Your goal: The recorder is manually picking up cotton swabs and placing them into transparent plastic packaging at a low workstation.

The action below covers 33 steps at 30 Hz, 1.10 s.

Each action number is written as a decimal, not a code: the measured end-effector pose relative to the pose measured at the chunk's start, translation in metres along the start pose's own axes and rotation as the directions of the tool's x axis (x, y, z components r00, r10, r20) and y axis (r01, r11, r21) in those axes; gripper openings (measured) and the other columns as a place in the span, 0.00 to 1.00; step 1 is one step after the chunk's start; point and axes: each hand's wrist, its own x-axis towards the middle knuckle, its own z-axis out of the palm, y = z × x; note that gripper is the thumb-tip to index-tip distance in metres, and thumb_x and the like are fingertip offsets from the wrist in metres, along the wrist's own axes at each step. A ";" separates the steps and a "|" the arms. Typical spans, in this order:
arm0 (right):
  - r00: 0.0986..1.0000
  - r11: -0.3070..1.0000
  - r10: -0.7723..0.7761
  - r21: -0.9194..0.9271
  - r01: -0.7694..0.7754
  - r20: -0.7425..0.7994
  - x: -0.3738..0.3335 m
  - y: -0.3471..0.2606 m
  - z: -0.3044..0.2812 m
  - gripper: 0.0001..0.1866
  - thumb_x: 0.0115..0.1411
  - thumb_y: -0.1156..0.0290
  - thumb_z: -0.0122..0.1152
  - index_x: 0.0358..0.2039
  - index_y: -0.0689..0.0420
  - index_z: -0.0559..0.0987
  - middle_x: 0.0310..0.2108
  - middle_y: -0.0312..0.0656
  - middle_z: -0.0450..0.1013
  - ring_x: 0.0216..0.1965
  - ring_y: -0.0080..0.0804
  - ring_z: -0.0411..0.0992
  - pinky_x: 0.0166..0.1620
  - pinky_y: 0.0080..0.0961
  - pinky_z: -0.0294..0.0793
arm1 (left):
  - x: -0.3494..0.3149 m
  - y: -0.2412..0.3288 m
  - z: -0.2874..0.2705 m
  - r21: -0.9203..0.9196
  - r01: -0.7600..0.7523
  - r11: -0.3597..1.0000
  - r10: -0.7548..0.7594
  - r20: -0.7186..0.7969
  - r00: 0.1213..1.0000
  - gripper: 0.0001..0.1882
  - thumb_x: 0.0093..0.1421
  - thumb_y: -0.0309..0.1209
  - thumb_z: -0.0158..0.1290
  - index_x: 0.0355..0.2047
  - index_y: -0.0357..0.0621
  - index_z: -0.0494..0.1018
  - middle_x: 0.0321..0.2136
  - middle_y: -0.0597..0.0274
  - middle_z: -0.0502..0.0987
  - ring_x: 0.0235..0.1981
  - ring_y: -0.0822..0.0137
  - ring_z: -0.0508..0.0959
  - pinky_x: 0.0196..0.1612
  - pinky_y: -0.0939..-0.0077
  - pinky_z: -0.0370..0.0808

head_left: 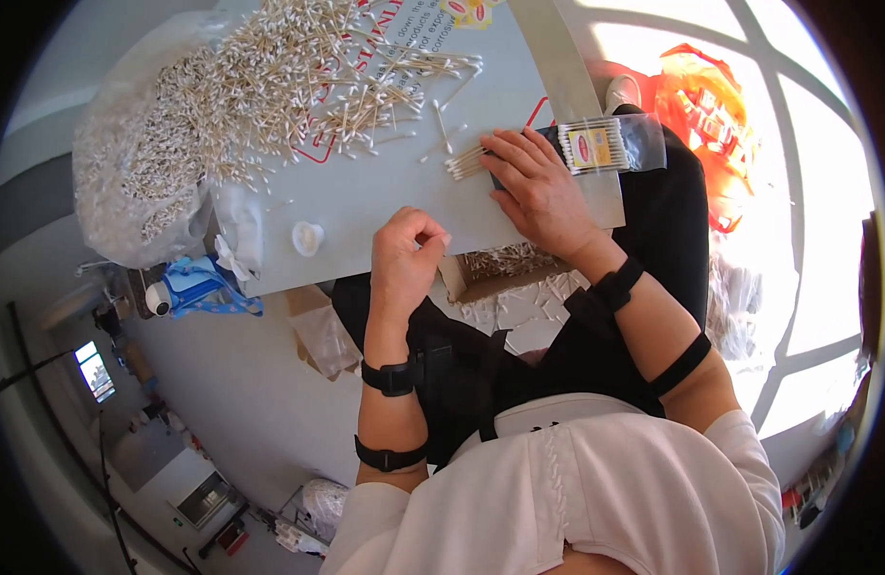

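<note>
Pale shirt cloth (644, 479) lies nearest; the right hand (534, 187) rests flat over cotton swabs (465, 166) jutting left from under it, roughly parallel to the table's (366, 196) near edge; the left hand (404, 254), farther off, is curled, contents unclear.

Free tabletop (354, 203) right of white cup (307, 239), swab heap (260, 96) an obstacle beyond

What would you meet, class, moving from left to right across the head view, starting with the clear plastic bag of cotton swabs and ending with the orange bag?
Clear plastic bag → small round white container → left hand → right hand → swab packet with a yellow label → orange bag.
</note>
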 end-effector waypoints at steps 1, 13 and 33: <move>1.000 1.000 0.003 0.000 -0.003 -0.002 -0.001 0.000 0.000 0.25 0.52 0.74 0.64 0.52 0.61 0.74 0.62 0.42 0.65 0.65 0.44 0.60 0.69 0.44 0.55 | 0.010 -0.004 -0.003 -0.090 0.086 0.992 -0.088 -0.027 0.996 0.04 0.50 0.18 0.56 0.28 0.36 0.76 0.25 0.61 0.74 0.26 0.68 0.75 0.32 0.76 0.72; 1.000 0.999 -0.018 -0.033 0.018 -0.012 0.005 -0.004 -0.001 0.24 0.50 0.74 0.66 0.49 0.61 0.75 0.60 0.43 0.67 0.64 0.41 0.61 0.68 0.41 0.56 | 0.124 -0.029 -0.012 0.273 0.337 0.901 -0.203 -0.419 0.885 0.10 0.48 0.34 0.62 0.24 0.39 0.80 0.21 0.53 0.81 0.23 0.57 0.80 0.32 0.64 0.75; 0.999 0.999 -0.032 -0.036 0.030 -0.043 0.001 0.000 0.001 0.23 0.50 0.73 0.65 0.48 0.62 0.76 0.59 0.44 0.68 0.64 0.41 0.62 0.68 0.41 0.56 | 0.052 -0.006 0.011 0.126 -0.020 0.992 0.061 -0.332 0.941 0.06 0.53 0.24 0.60 0.32 0.39 0.76 0.25 0.59 0.74 0.26 0.60 0.76 0.31 0.67 0.73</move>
